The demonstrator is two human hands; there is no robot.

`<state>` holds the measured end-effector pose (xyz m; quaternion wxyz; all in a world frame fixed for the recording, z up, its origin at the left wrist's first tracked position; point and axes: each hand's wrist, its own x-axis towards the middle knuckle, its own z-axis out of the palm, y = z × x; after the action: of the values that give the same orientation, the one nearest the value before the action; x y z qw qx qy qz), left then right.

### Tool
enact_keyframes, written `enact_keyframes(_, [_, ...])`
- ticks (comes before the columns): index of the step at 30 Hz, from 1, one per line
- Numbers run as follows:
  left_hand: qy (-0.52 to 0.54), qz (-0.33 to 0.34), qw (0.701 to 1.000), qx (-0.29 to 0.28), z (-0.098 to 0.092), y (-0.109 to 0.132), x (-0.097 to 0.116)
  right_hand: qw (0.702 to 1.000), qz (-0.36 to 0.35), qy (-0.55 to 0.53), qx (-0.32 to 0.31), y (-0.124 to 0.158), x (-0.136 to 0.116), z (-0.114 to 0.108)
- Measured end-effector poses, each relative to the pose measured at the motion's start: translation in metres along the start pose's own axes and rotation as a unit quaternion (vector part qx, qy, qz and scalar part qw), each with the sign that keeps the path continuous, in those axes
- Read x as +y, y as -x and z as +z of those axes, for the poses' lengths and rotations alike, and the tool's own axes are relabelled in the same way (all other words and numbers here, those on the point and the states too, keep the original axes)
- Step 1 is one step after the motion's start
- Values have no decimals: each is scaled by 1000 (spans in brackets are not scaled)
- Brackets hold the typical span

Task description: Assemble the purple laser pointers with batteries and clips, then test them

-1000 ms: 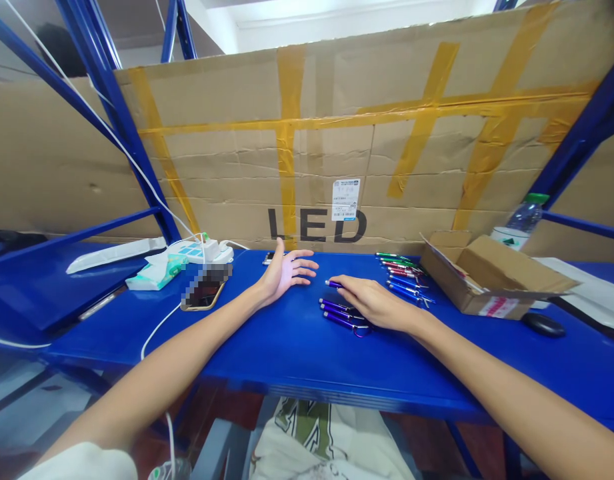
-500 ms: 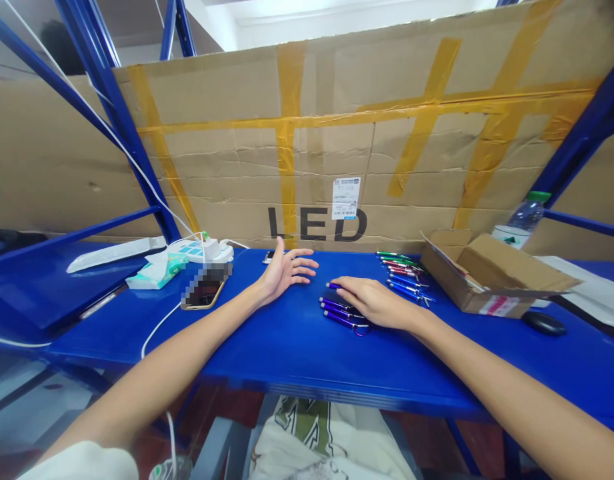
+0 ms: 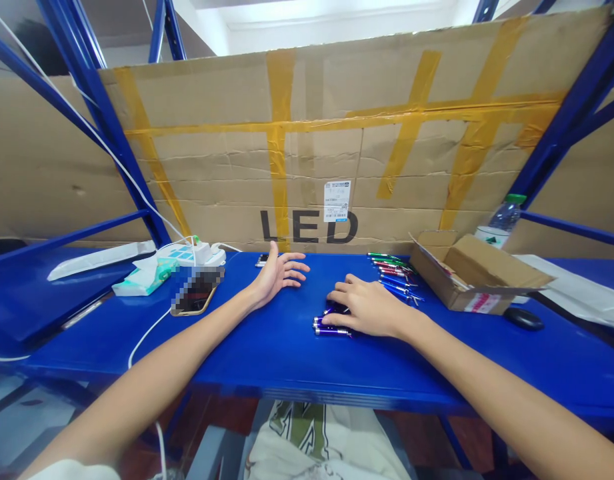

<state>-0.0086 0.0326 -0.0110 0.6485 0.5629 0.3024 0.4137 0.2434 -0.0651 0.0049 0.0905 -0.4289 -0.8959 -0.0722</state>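
My left hand (image 3: 277, 277) is over the left middle of the blue table, thumb up and fingers spread, holding nothing. A small silver-and-dark object (image 3: 261, 261) lies just behind it, partly hidden. On the table in front of me, my right hand (image 3: 369, 307) curls its fingers and thumb around a bunch of purple metallic pen-like sticks (image 3: 331, 331) with silver ends. The palm hides most of them. Beyond that hand lies a row of similar sticks: green ones (image 3: 384, 257), red ones (image 3: 394, 272) and blue ones (image 3: 399, 291).
An open cardboard box (image 3: 479, 273) stands at right, with a black mouse (image 3: 523, 319) and a bottle (image 3: 504, 220) near it. At left are a phone (image 3: 194, 293), a tissue pack (image 3: 143, 277) and a power strip (image 3: 187, 253) with cables. Taped cardboard (image 3: 227, 167) walls the back.
My right hand has drawn its fingers in around the purple sticks, which now lie closer together. My left hand keeps its open pose. The whole view has shifted slightly.
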Motion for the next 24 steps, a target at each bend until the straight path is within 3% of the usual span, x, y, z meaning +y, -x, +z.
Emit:
enact_keyframes(9, [-10,4,1000,10,0,0,1,992,-38,122,19,12,-23,4])
enact_keyframes(13, [-17,5,1000,7,-1,-3,-2,988,-21,154,26,31,-26,12])
enact_keyframes(16, [-32,10,999,0,-3,-7,-6,984,-3,174,36,54,-1,16])
enact_keyframes(19, [-116,34,993,6,-2,-9,-13,973,46,222,43,74,43,20])
enact_keyframes(21, [-222,86,971,7,0,-5,-16,967,79,241,29,80,72,21])
enact_keyframes(24, [-355,141,923,-37,4,5,-15,964,108,243,5,80,102,23])
